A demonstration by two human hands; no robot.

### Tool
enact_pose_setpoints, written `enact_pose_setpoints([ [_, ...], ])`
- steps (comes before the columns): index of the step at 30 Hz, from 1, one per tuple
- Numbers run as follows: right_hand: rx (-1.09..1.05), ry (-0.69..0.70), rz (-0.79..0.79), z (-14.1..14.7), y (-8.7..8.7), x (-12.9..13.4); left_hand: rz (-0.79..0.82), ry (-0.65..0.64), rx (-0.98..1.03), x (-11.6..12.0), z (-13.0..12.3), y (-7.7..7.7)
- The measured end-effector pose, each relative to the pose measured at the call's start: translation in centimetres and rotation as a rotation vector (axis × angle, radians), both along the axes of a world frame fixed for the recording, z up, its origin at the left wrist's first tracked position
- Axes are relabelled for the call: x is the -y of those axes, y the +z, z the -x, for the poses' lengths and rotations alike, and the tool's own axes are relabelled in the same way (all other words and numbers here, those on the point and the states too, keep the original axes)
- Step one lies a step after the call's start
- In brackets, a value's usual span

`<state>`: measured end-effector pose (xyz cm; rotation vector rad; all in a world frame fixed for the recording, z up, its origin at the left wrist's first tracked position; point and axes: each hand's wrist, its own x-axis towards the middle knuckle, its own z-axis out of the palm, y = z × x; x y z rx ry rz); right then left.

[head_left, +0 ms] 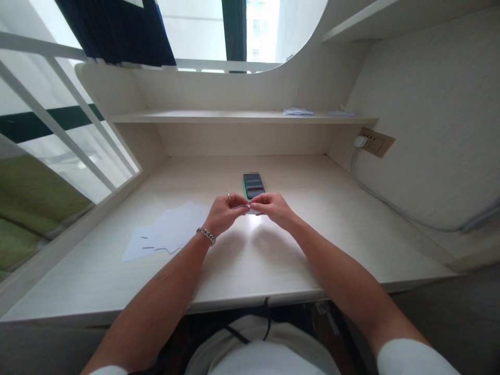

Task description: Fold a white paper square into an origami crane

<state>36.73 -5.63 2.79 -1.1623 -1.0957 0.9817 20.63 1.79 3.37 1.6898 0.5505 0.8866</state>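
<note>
A small white paper (253, 211) is pinched in the fingertips of the left hand (223, 214) and right hand (276, 208), neither being nearer; its long axis (mostly covered by fingers) cannot be confirmed. It is held just to the near side of the phone (254, 185).

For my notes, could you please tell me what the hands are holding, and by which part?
A small white piece, seemingly paper; both hands pinch its upper edge.

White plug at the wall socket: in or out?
In. The plug sits flush on the left part of the socket plate, its cable hanging from it.
</note>
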Motion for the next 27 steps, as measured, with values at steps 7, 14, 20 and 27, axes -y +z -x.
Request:
enact_pose_setpoints([
  [7, 0.299, -0.116, -0.153, -0.4, -0.5, -0.3, 0.134, -0.038, 0.094, -0.1, -0.1, 0.1],
  [14, 0.419, -0.15, -0.196, 0.2, -0.3, 0.2, 0.136, 0.004, 0.092, 0.1, -0.1, 0.3],
  [20, 0.429, -0.142, -0.157, 0.2, -0.5, 0.0, 0.058, 0.047, 0.082, -0.2, -0.3, -0.4],
  [27, 0.458, -0.115, -0.091, -0.1, -0.7, -0.1, 0.008, 0.034, 0.039, -0.4, -0.3, -0.6],
])
